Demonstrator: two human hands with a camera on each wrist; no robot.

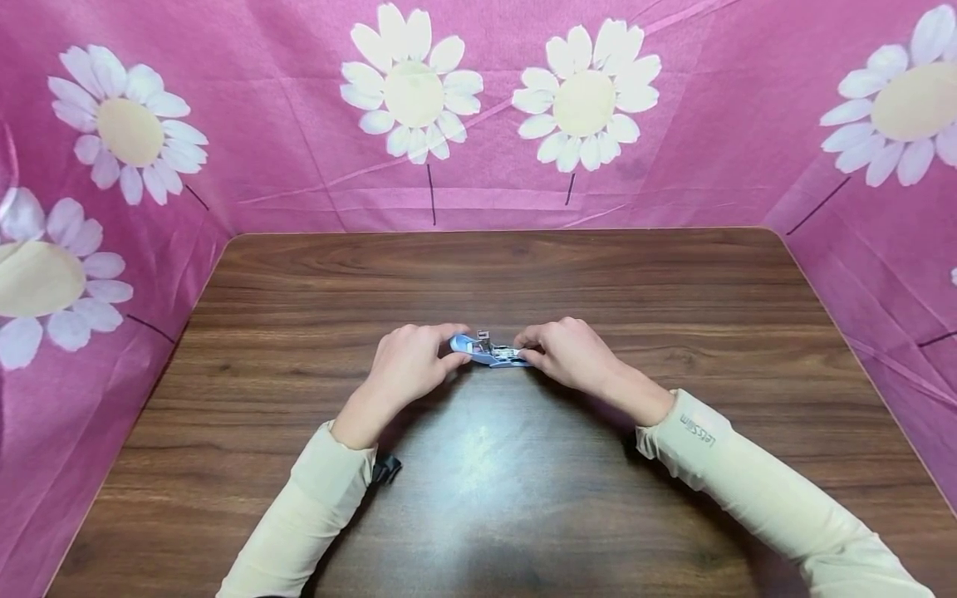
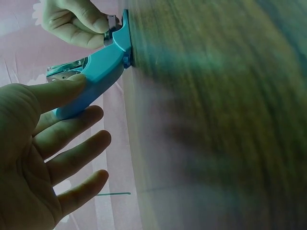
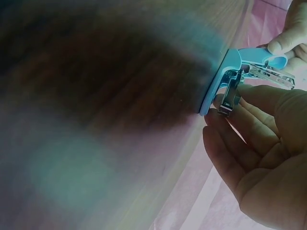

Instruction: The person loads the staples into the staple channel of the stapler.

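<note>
A light blue stapler (image 1: 489, 360) stands on the wooden table, opened up, its cover swung back and metal inner parts exposed. My left hand (image 1: 409, 359) pinches the blue cover (image 2: 96, 81) between thumb and index finger; its other fingers extend apart in the left wrist view. At the base end, my right hand (image 1: 571, 353) pinches the metal staple channel (image 3: 230, 96) with thumb and fingertips. A second metal strip (image 3: 271, 75) sticks out beside the raised cover in the right wrist view. Whether staples lie in the channel cannot be made out.
The brown wooden table (image 1: 478, 274) reaches to a pink cloth backdrop (image 1: 284, 166) with large white daisies at the back and sides. A small black item (image 1: 387, 469) shows beside the left sleeve cuff.
</note>
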